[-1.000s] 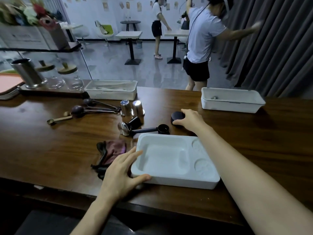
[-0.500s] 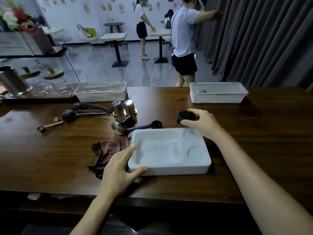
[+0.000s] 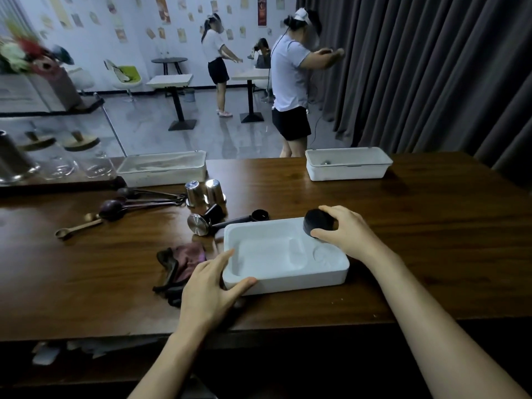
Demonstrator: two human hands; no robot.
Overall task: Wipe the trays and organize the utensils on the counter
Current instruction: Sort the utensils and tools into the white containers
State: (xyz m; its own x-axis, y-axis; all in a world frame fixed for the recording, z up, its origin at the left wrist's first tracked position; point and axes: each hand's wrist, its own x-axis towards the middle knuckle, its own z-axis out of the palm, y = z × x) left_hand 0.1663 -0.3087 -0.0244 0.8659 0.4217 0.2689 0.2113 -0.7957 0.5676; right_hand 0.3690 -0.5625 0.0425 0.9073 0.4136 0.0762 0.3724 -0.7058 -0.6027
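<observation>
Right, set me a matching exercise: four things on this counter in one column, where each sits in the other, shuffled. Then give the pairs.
Things
1. black puck
2. purple cloth
3. steel cups
4. long white bin

Places
A. alone toward the far right of the counter
B. crumpled beside the left hand, left of the near tray
C. gripped by the right hand at the near tray's far right corner
D. standing side by side by the spoon handles

Pairs: 1-C, 2-B, 3-D, 4-A
</observation>
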